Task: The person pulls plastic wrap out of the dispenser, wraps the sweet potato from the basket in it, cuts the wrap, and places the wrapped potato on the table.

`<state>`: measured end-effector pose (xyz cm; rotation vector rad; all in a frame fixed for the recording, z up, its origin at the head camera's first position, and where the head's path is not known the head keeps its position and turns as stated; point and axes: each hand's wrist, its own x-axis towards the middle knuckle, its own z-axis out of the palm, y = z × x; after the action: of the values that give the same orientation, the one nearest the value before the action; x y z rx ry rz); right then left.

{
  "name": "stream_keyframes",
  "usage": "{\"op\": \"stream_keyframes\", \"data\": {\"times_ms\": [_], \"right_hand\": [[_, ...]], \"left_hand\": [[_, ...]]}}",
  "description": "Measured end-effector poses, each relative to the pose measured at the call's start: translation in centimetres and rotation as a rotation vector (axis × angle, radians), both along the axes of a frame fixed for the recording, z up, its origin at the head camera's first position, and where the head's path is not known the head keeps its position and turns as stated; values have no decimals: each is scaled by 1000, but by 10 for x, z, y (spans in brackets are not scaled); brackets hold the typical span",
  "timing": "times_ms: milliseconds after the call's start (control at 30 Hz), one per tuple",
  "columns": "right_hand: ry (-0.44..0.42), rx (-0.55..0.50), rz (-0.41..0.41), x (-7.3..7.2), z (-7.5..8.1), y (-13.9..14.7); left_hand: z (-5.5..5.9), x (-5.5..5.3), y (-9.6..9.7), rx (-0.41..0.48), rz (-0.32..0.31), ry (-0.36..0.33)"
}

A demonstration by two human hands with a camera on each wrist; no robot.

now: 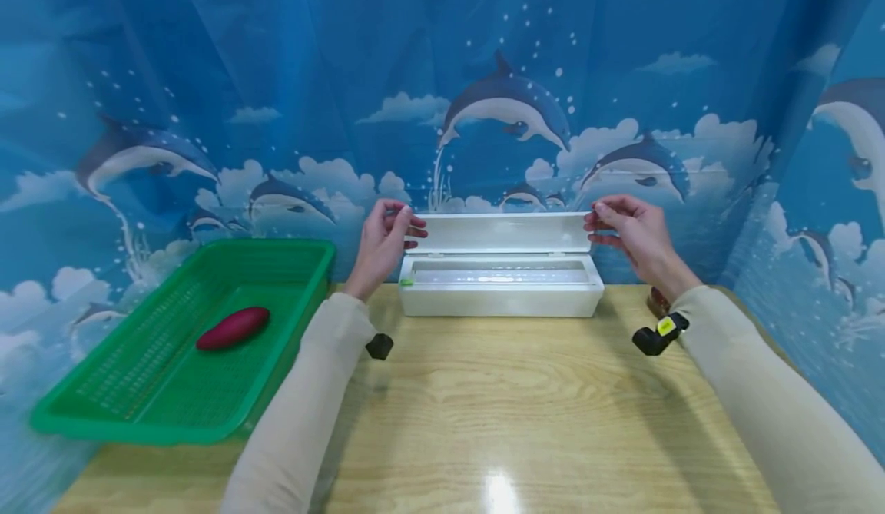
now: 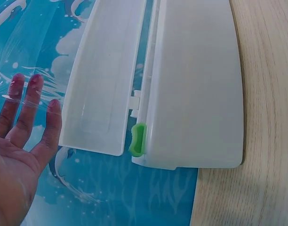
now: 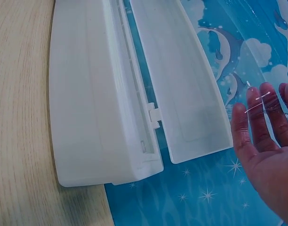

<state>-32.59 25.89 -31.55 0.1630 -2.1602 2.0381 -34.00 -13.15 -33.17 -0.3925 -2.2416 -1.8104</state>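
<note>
Box (image 2: pixel 196 84): white plastic, smooth, nearly matt
Lid (image 3: pixel 181 94): white plastic, smooth, faint sheen
Roll (image 1: pixel 498 276): clear, glossy, plastic-looking
Film (image 2: pixel 46 89): thin, transparent, glossy
Green clip (image 2: pixel 138 140): smooth plastic
Tabletop (image 1: pixel 518 391): wood-grain finish, glossy
Basket (image 1: pixel 276 244): perforated plastic, slight sheen
Backdrop (image 1: pixel 332 53): printed sheet, creased
Sleeves (image 1: pixel 297 414): cloth, matt

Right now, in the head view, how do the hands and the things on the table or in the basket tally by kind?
Hands: 2 (left hand, right hand)
Basket: 1
Sweet potato: 1
White box: 1
Brown thing, partly hidden: 1
Total: 6
</note>
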Motion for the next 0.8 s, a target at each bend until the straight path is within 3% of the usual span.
{"op": "stream_keyframes", "data": {"times_ms": [400, 800], "right_hand": [[5, 18, -6, 1, 9, -1], [15, -31, 11, 5, 19, -3]], "left_hand": [[9, 4, 2, -14, 5, 12], [18, 2, 2, -24, 23, -4]]}}
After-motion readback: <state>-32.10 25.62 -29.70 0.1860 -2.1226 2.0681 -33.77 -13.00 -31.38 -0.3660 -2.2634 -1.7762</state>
